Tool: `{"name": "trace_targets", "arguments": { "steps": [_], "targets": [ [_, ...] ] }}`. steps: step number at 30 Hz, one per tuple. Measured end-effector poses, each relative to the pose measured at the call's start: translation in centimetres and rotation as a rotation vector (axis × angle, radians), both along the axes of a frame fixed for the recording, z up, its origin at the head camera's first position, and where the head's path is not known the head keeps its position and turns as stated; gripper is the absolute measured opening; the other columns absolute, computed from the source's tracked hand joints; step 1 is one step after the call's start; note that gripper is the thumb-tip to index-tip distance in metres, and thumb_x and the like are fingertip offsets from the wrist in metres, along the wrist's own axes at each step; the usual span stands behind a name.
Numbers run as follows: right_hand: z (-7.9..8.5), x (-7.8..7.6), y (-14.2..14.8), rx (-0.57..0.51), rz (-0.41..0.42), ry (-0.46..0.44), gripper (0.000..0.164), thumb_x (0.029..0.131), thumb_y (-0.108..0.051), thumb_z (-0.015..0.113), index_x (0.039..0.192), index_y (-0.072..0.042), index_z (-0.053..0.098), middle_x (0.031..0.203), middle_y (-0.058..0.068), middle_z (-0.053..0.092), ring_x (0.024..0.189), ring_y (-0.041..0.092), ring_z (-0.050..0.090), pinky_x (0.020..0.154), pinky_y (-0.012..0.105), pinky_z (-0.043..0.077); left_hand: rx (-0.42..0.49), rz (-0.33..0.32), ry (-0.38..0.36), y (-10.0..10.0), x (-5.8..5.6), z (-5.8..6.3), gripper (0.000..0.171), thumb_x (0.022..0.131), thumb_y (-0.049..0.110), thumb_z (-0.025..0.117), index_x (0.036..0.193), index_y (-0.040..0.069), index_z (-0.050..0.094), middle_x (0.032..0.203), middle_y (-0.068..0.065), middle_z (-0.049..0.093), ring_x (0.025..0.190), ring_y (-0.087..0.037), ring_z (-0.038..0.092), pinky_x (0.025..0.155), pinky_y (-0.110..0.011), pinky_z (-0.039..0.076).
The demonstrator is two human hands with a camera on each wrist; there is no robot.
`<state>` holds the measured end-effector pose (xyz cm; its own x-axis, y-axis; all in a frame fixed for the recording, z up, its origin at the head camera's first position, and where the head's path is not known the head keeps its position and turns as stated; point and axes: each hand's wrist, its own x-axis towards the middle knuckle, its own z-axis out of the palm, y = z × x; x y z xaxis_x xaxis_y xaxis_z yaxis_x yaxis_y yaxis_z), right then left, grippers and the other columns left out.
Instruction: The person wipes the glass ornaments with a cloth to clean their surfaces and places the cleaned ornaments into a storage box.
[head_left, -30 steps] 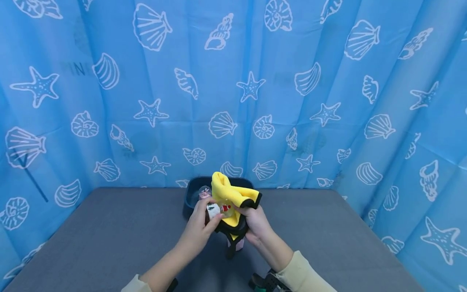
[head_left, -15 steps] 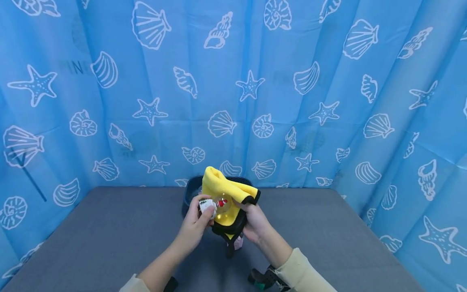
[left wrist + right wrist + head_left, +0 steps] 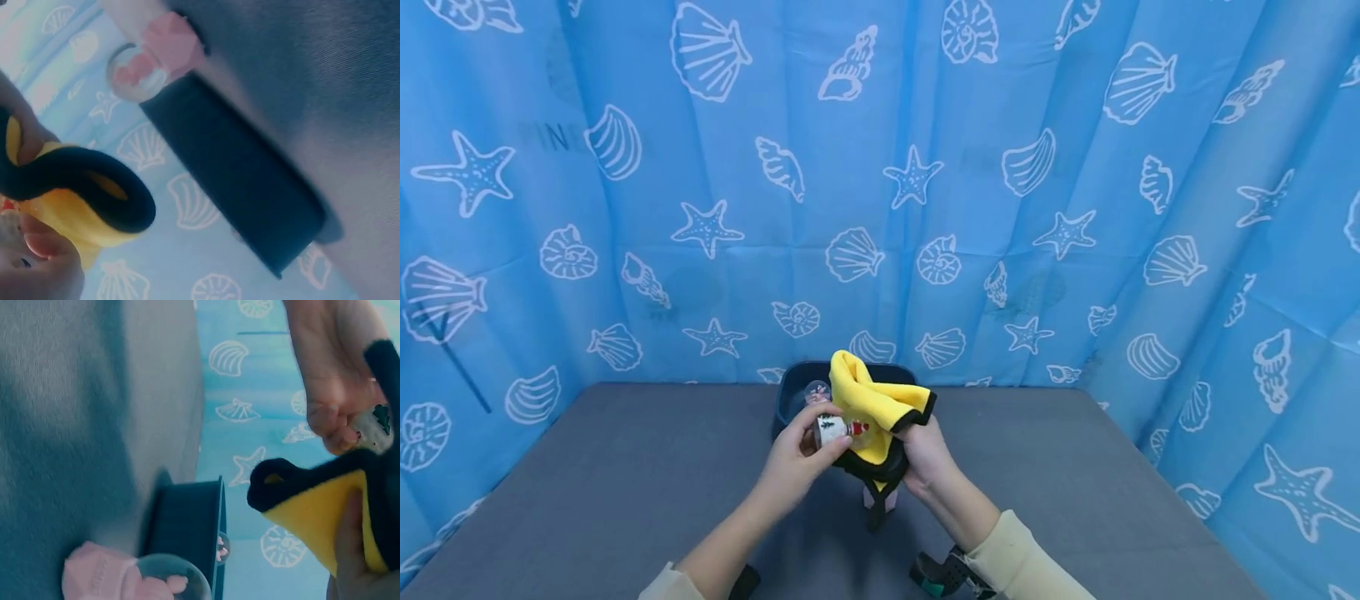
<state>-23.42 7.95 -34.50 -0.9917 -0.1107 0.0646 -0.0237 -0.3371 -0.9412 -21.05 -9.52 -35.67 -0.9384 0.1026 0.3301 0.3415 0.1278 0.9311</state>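
In the head view my left hand point(image 3: 793, 454) grips a small snow globe point(image 3: 829, 429) by its white base, which has dark green tree shapes. The globe lies tilted sideways, a red figure showing near its clear dome. A yellow cloth point(image 3: 868, 402) with black edging is held by my right hand point(image 3: 928, 458) and bunched behind and around the dome. In the right wrist view the cloth hides much of the globe; fingers of the left hand point(image 3: 340, 375) show at its base.
Behind the hands a dark blue bin point(image 3: 786, 396) stands on the grey table point(image 3: 685, 500), with another snow globe point(image 3: 817, 392) inside. A pink-based snow globe point(image 3: 172, 44) stands on the table in front of the bin. A blue shell-patterned curtain point(image 3: 880, 208) hangs behind.
The left hand and snow globe shift left and turn, then come back right against the cloth. The cloth's top swings left and returns. The right hand keeps its hold.
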Motion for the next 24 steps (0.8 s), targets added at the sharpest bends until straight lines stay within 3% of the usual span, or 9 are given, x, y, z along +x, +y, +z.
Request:
{"name": "trace_targets", "arguments": {
  "steps": [3,5,11,14,17,24],
  "targets": [
    [0.5,0.2,0.2,-0.027,-0.034,0.005,0.018,0.093,0.004,0.049,0.105,-0.004,0.060,0.094,0.003,0.062,0.087,0.015,0.062,0.077,0.032,0.051,-0.006,0.043,0.023,-0.2,0.0,0.3,0.034,0.091,0.008,0.068,0.122,0.007,0.057,0.112,-0.016,0.054,0.083,-0.023,0.054,0.066,-0.024,0.051],
    [0.9,0.2,0.4,-0.055,-0.012,0.017,0.017,0.095,0.002,0.048,0.102,-0.007,0.060,0.093,0.002,0.063,0.086,0.015,0.062,0.077,0.032,0.051,-0.017,0.060,0.037,-0.3,0.1,0.4,0.036,0.090,0.008,0.069,0.124,0.008,0.057,0.112,-0.016,0.055,0.083,-0.023,0.054,0.065,-0.024,0.050],
    [1.3,0.1,0.6,-0.026,0.263,0.058,0.019,0.097,-0.004,0.051,0.100,-0.017,0.065,0.095,0.001,0.066,0.087,0.016,0.062,0.081,0.036,0.051,-0.015,0.039,0.078,-0.1,0.0,0.4,0.041,0.089,0.006,0.069,0.128,0.007,0.055,0.115,-0.015,0.053,0.088,-0.022,0.056,0.069,-0.025,0.052],
    [1.1,0.0,0.4,0.016,0.328,0.063,0.019,0.098,-0.006,0.052,0.100,-0.017,0.067,0.093,0.001,0.066,0.085,0.016,0.062,0.080,0.036,0.051,0.001,0.040,0.090,0.1,-0.1,0.2,0.043,0.089,0.007,0.069,0.130,0.007,0.054,0.118,-0.015,0.051,0.094,-0.024,0.057,0.074,-0.027,0.053],
    [0.7,0.2,0.1,0.022,0.292,0.060,0.015,0.098,-0.007,0.053,0.098,-0.014,0.067,0.089,0.002,0.066,0.081,0.015,0.063,0.077,0.034,0.052,0.009,0.049,0.095,0.2,0.1,-0.1,0.043,0.089,0.008,0.070,0.130,0.005,0.055,0.116,-0.015,0.050,0.095,-0.025,0.057,0.077,-0.029,0.054],
    [0.0,0.4,-0.9,-0.070,0.074,-0.014,0.012,0.100,-0.010,0.053,0.108,-0.004,0.059,0.095,0.005,0.062,0.086,0.016,0.062,0.077,0.034,0.052,0.010,0.051,0.082,0.3,0.2,-0.3,0.043,0.087,0.004,0.070,0.127,0.002,0.053,0.118,-0.017,0.050,0.095,-0.026,0.056,0.077,-0.027,0.054]
  ]
}}
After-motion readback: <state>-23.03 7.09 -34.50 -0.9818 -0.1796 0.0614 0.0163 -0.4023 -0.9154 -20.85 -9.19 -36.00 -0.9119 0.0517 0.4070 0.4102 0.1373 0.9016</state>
